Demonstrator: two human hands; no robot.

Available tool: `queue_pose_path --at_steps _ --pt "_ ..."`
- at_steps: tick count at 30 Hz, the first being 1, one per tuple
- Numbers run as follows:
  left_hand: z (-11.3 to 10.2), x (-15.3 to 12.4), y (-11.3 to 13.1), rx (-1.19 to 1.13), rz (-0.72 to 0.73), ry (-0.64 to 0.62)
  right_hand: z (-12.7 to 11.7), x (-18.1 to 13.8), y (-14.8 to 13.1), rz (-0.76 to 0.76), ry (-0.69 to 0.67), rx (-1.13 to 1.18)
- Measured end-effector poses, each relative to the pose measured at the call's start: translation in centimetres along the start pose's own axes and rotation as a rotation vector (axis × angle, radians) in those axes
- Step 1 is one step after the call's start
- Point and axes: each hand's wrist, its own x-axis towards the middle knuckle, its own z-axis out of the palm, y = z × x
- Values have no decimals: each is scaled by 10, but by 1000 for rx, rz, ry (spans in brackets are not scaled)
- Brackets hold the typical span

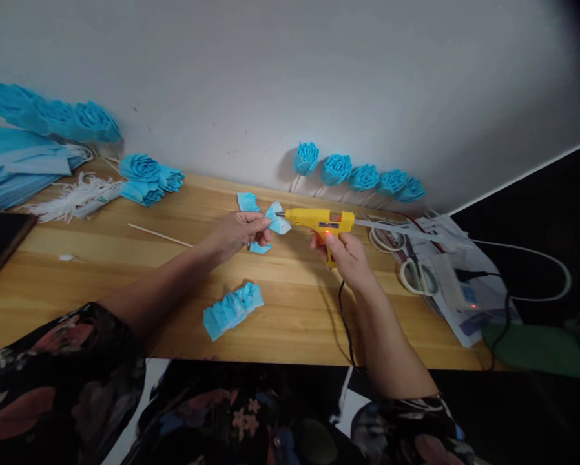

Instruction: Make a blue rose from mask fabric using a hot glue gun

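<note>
My right hand (349, 256) is wrapped round the handle of a yellow hot glue gun (312, 217), which has a red light lit and a long clear glue stick (406, 230) out of its back. The nozzle points left and meets a small blue-and-white folded petal piece (277, 218). My left hand (241, 234) pinches that piece between thumb and fingers. Behind and below the left hand lie more blue pieces (248, 202) on the table, partly covered. Nearer to me rests a pleated blue strip (233, 310).
Several blue flowers on sticks (337, 169) lean against the wall. More flowers (142, 177), white straps (84, 195) and stacked blue masks (23, 161) lie at left. A thin stick (159, 234) is on the wooden table (300, 329). Scissors (418, 276) and a power strip (457, 282) sit at right; the gun's cord (347, 323) hangs over the front edge.
</note>
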Motion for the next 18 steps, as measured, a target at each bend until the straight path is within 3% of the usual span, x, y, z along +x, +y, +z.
queue_pose_path --at_steps 5,12,18 --pt "2 -1 4 -10 41 52 -6 -3 -2 -28 -37 -110" --pt "3 -1 10 -55 68 165 -5 -3 -10 -34 7 112" --pt "2 -1 10 -128 90 157 -5 -1 -6 -31 5 49"
